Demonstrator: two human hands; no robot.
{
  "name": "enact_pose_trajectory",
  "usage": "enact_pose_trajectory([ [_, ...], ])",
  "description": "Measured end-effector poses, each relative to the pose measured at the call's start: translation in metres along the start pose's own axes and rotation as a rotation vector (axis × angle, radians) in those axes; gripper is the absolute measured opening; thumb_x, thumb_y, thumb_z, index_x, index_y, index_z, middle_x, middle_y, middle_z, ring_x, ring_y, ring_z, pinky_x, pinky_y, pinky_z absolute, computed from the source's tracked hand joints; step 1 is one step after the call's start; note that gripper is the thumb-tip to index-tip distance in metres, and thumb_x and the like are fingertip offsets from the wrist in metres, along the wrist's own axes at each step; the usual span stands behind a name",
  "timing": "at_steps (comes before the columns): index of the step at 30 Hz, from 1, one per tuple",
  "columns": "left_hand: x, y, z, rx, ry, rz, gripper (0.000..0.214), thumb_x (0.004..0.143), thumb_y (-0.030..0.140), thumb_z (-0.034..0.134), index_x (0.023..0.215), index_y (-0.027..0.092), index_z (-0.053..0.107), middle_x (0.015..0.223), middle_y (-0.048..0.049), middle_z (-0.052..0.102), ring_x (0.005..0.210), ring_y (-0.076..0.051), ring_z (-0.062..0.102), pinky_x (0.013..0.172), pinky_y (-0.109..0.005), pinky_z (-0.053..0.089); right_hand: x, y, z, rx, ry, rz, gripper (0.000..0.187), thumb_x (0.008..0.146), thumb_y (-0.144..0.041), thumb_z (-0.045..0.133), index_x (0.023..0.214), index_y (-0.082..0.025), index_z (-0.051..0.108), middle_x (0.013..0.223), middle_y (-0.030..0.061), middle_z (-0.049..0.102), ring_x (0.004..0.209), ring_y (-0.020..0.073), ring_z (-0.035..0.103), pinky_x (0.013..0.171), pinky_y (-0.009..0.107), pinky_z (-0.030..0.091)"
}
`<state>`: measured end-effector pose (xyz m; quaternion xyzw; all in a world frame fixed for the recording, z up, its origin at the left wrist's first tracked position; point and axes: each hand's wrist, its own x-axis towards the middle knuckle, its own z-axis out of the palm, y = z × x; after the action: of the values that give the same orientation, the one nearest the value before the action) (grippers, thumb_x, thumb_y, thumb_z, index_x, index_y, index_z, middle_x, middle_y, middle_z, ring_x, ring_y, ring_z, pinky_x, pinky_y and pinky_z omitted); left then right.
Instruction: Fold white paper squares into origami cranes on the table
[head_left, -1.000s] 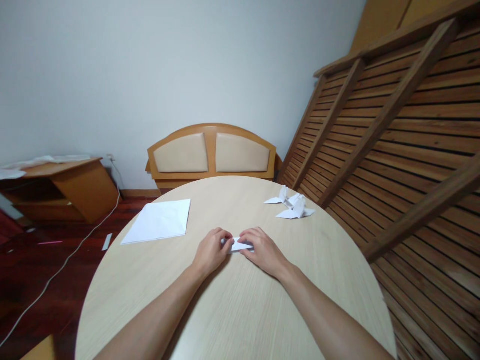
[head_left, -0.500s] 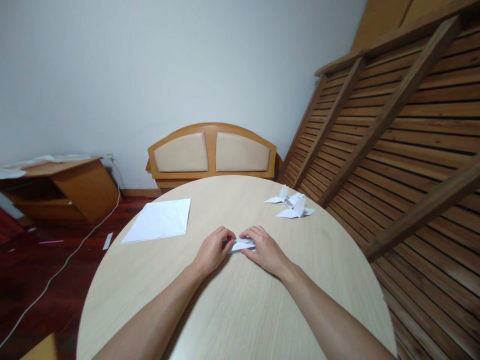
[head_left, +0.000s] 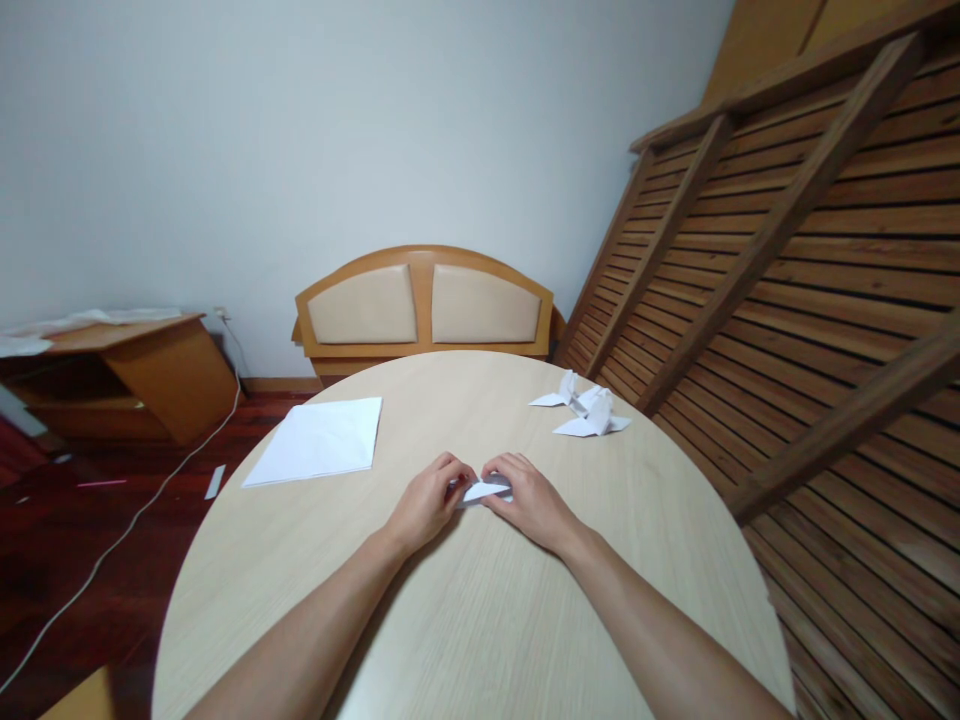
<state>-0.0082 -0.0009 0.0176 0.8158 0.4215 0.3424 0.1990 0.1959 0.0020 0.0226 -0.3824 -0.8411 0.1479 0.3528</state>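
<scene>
A small piece of folded white paper (head_left: 484, 491) lies between my two hands near the middle of the round table (head_left: 465, 600). My left hand (head_left: 433, 498) pinches its left end, fingers curled and thumb pressed in. On the other side, my right hand (head_left: 531, 500) grips the right end, with the thumb along the near edge and the fingers arched over the far side. My fingers hide both ends of the paper. Farther back on the right sit several white origami figures (head_left: 592, 412) with pointed wings, close together. To the left lies a stack of white paper sheets (head_left: 319, 440).
Beyond the table stands a wooden headboard (head_left: 424, 300) with two cream panels. A slatted wooden frame (head_left: 787, 250) leans along the right. At left are a low wooden desk (head_left: 161, 375) and a white cable (head_left: 142, 510) across the dark red floor.
The folded paper's upper flap stands a little differently between my fingers, now showing a peak. My right fingers have shifted slightly to the right; both hands keep their hold.
</scene>
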Motion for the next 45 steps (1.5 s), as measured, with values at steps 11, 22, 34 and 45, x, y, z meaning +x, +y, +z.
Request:
enact_pose_trajectory([
  [11,-0.001,-0.006,0.003,0.007,0.015,0.0,0.012,0.093,0.018,0.051,0.097,0.02,0.062,0.094,-0.0046,0.062,0.085,-0.017,0.059,0.076,-0.029,0.045,0.0,-0.001,0.001,-0.185,-0.007,-0.023,0.011,0.082,-0.013,0.072,0.085,-0.024,0.072,0.094,0.0032,0.063,0.097,0.0215,0.057,0.085,0.037,0.045],
  [22,-0.001,-0.005,0.005,0.038,0.02,-0.013,0.013,0.091,0.017,0.052,0.097,0.02,0.063,0.095,-0.0045,0.062,0.086,-0.018,0.06,0.076,-0.028,0.046,0.0,-0.001,0.001,-0.193,-0.017,-0.007,0.011,0.081,-0.013,0.072,0.083,-0.023,0.072,0.091,0.0018,0.064,0.092,0.0196,0.059,0.08,0.034,0.045],
  [34,-0.001,0.005,0.0,0.113,-0.004,0.057,0.016,0.088,0.029,0.061,0.101,0.02,0.065,0.099,-0.0075,0.068,0.095,-0.023,0.06,0.085,-0.035,0.046,0.0,0.003,0.003,-0.074,0.009,0.018,0.009,0.081,-0.013,0.072,0.082,-0.021,0.067,0.087,0.0016,0.069,0.088,0.0194,0.063,0.081,0.033,0.045],
  [45,0.0,0.003,-0.001,0.218,-0.048,0.01,0.014,0.089,0.023,0.059,0.102,0.02,0.066,0.094,-0.0074,0.071,0.088,-0.023,0.063,0.078,-0.032,0.046,0.0,0.004,0.002,0.057,0.017,0.041,0.011,0.082,-0.009,0.066,0.081,-0.021,0.065,0.084,0.0004,0.068,0.079,0.016,0.064,0.073,0.027,0.046],
])
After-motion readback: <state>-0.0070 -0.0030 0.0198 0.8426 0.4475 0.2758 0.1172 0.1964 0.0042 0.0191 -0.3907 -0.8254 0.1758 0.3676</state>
